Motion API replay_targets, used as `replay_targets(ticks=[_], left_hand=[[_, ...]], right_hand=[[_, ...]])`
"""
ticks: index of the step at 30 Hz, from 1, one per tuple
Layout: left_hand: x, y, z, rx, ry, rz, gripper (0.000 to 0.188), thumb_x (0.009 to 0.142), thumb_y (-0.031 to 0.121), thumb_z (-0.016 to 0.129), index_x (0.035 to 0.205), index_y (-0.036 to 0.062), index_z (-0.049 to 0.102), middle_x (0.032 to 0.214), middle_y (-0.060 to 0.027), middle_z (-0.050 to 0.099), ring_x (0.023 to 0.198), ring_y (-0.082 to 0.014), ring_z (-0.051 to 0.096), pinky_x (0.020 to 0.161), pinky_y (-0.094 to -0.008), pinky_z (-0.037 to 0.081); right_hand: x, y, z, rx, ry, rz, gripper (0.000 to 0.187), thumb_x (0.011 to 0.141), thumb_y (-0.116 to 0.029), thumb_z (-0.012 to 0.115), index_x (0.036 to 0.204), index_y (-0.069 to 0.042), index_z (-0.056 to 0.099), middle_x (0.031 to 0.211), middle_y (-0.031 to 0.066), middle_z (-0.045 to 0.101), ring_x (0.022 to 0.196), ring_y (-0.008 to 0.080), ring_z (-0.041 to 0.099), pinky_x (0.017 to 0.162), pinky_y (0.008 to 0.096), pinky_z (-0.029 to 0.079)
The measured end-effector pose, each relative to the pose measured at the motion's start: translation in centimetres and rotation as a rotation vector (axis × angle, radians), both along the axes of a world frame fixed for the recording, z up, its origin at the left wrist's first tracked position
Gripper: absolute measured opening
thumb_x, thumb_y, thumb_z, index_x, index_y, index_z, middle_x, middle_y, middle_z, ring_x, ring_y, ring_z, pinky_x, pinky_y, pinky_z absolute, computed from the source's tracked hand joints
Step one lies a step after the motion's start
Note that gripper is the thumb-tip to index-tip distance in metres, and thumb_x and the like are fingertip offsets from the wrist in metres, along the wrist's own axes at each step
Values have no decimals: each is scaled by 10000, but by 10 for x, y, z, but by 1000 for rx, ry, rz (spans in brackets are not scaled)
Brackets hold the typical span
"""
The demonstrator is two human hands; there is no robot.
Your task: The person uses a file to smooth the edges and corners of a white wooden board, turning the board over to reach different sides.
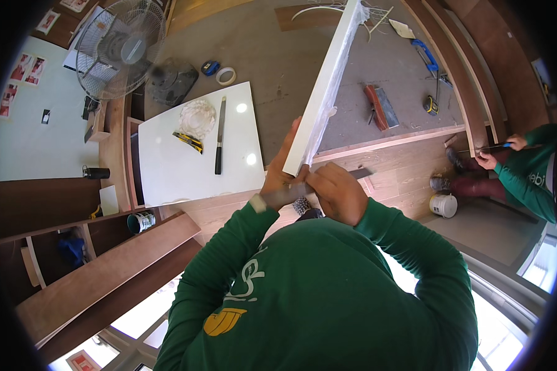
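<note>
Green top (328,297), long sleeves (424,260), yellow emblem (224,321) (fan-shaped)

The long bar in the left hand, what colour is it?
The long bar is white; it shows best in the head view.

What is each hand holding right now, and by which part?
The left hand holds the white strip near its lower end. The right hand grips a flat tool around its middle; its kind is unclear.

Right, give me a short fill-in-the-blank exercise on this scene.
The left hand holds a long strip coloured ____.
The right hand, grasping a flat bar, comes out of a ____ sleeve.
The utility knife on the panel is black and ____.
The black-handled tool lies to the ____ of that knife.
Missing words: white; green; yellow; right.
</note>
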State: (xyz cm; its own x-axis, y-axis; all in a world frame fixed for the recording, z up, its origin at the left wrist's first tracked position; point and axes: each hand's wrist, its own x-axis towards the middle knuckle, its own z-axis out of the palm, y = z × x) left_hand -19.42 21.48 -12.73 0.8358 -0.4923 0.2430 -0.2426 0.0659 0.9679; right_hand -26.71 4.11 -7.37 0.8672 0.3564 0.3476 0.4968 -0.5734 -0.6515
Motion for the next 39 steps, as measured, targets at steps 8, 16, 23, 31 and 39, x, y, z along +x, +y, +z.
replay_targets(ticks=[8, 16, 23, 31, 39], left_hand=[[-14, -17, 13, 73, -68, 35, 849, 853, -112, 518, 1637, 67, 247, 1657, -163, 347, 1515, -299, 368, 1207, -368, 320], [-22, -20, 15, 15, -25, 66, 783, 901, -86, 556, 1624, 72, 301, 1644, -148, 384, 1469, -267, 436, 1146, -342, 393], [-17, -19, 2, -82, -127, 64, 797, 888, -70, 592, 1619, 65, 305, 1657, -162, 351, 1510, -251, 374, 1204, -359, 328], [-19, -22, 1, -7, -85, 113, 760, 883, -101, 578, 1592, 52, 352, 1623, -173, 402, 1464, -282, 437, 1160, -352, 381], [-19, -24, 11, -28, -156, 127, 821, 835, -117, 569, 1602, 61, 334, 1621, -188, 392, 1480, -358, 408, 1203, -374, 336]], right_hand=[[34, -26, 4, 606, 227, -441, 265, 1059, -242, 624, 1002, 17, 643, 748, 34, 570, 718, 96, 477, 654, 296, 456], [-1, 15, 37, 472, 496, -231, 246, 1004, -226, 685, 926, 7, 671, 713, 51, 552, 667, 125, 499, 619, 326, 438], [-8, 14, 45, 481, 374, -38, 129, 968, -74, 664, 1070, 1, 686, 767, 83, 600, 688, 147, 553, 665, 319, 485], [40, -11, 49, 210, 235, -200, 315, 978, -246, 722, 1214, -39, 734, 793, 111, 660, 684, 152, 597, 636, 324, 479], [138, -77, 32, 206, 269, -414, 388, 1009, -376, 680, 1169, -27, 736, 889, 108, 735, 778, 150, 656, 723, 308, 521]])
